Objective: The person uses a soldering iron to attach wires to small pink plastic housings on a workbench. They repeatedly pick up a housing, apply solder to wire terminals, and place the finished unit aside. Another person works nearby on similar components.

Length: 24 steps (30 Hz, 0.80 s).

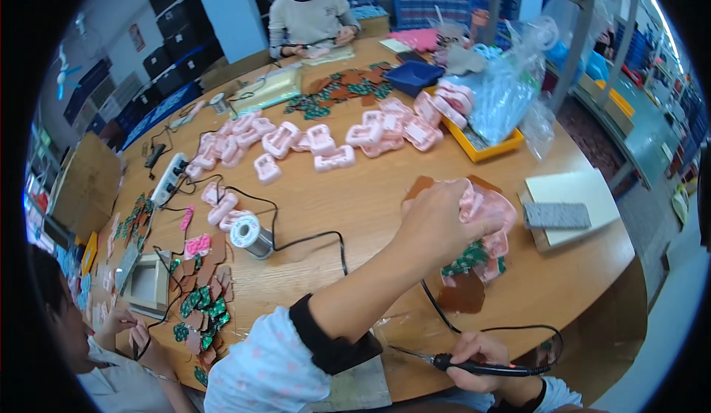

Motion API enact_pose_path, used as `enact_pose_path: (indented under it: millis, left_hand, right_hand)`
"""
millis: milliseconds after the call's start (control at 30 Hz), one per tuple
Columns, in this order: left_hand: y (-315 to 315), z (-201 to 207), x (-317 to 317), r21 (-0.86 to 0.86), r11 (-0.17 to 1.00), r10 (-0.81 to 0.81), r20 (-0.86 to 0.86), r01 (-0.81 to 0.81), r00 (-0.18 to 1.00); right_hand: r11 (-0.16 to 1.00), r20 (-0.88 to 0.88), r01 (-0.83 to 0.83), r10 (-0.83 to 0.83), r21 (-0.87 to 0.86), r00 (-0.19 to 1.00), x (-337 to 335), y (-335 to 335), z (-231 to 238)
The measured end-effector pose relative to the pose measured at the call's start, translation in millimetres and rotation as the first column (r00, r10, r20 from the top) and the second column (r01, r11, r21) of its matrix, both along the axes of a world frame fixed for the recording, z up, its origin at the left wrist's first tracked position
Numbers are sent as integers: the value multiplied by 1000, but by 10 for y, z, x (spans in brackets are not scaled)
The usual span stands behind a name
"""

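My left hand [444, 224] reaches across to a small pile at the right of the table. Its thumb and forefinger close around a pink plastic shell [498, 214]; the other fingertips are hidden. Green circuit boards [466, 259] and a brown board [462, 298] lie under and beside the shells there. Low at the front edge, my right hand [480, 361] grips the black handle of a soldering iron [503, 369], whose thin metal tip points left. The iron's black cord loops up behind my right hand. A dark flat object [358, 355] lies partly under my left forearm.
A solder spool [252, 236] stands left of centre near a white power strip [169, 179]. Pink shells [281, 140] spread across the middle. A grey sponge block [557, 216] rests on a white box [581, 194] at right. Two people work at the far side and left.
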<state>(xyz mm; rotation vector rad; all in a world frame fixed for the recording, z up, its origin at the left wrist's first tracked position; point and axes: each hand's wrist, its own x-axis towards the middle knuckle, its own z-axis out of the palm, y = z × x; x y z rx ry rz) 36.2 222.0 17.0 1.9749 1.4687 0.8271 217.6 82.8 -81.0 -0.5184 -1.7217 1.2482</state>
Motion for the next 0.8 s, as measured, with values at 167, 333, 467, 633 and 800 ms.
enact_pose_path:
  millis: [167,333,467,633,800]
  left_hand:
    - [680,-336,-664,168,941,333,-291,-294,897]
    - [1112,-990,-1592,614,763,597,-546,-204,588]
    - [1214,-1099,-1823,500,863,452,-696,-76,558]
    - [913,-540,-1912,-257,966,74,189,-23,979]
    - [-90,-72,-1951,-461,773,95,762,435,640]
  right_hand:
    - [995,-49,-12,7,-98,999,10,45,-32]
    - [999,-165,-12,4,-47,986,-50,99,-4]
    - [998,-147,-1,-7,-56,989,-60,120,1]
    - [1000,-159,17,-19,-13,987,-21,111,-42]
    - [971,-139,207,-190,116,972,-24,67,-61]
